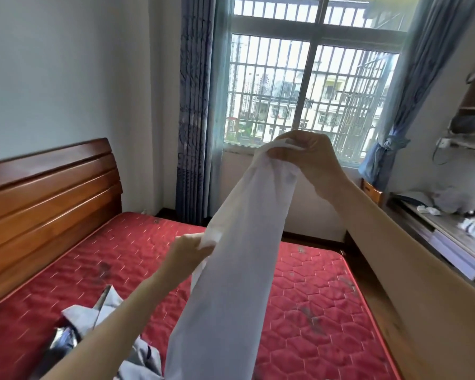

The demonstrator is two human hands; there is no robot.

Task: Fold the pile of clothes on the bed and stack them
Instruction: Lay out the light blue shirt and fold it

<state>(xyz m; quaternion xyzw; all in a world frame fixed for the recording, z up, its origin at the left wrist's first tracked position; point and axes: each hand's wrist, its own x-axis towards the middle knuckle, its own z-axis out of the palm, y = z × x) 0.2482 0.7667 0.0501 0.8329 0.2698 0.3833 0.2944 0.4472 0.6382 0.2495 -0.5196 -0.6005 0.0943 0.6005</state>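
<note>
Currently both hands, right (pixel 310 157) raised, left (pixel 188 249) lower, pinch a white garment (pixel 239 270) above the bed (pixel 313 292); no legible writing.

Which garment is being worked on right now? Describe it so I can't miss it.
Above the red mattress, before the barred window, hangs a long white garment. The right hand holds its top, the left hand pinches an edge; the grey clothes lie crumpled.
</note>
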